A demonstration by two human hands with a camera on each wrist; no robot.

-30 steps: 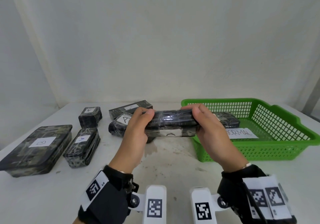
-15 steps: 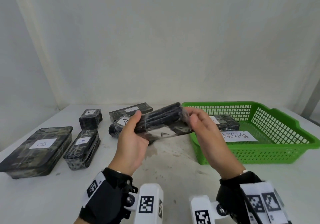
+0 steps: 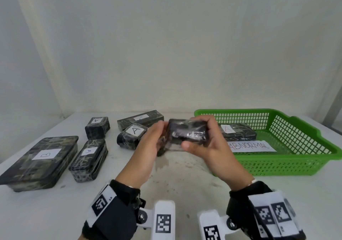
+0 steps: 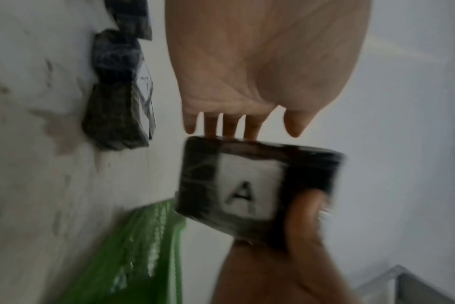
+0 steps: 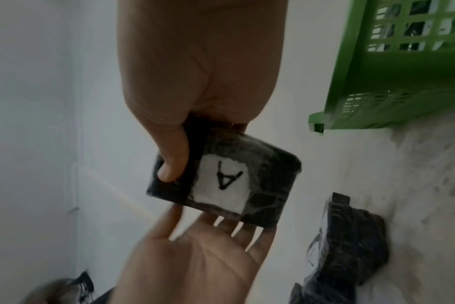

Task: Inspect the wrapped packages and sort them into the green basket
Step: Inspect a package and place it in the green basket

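A dark film-wrapped package (image 3: 187, 133) is held up over the table, just left of the green basket (image 3: 277, 165). My right hand (image 3: 212, 147) grips it, thumb on the near face and fingers over the top. In the right wrist view the thumb lies beside the white "A" label on the package (image 5: 247, 181). My left hand (image 3: 148, 147) has straight, spread fingers; their tips touch the package's (image 4: 247, 185) left end. Inside the basket lie another package marked A (image 3: 238, 133) and a paper sign reading ABNORMAL (image 3: 251, 146).
On the white table to the left lie a large flat package marked B (image 3: 40, 158), an A package (image 3: 88, 158), a small A package (image 3: 97, 127), a long package (image 3: 140, 121) and an A package (image 3: 132, 135) right behind my left hand.
The package, held lengthwise by both hands a second ago, has been turned. My left hand has loosened to straight fingers at its end, while my right hand has taken the grip.
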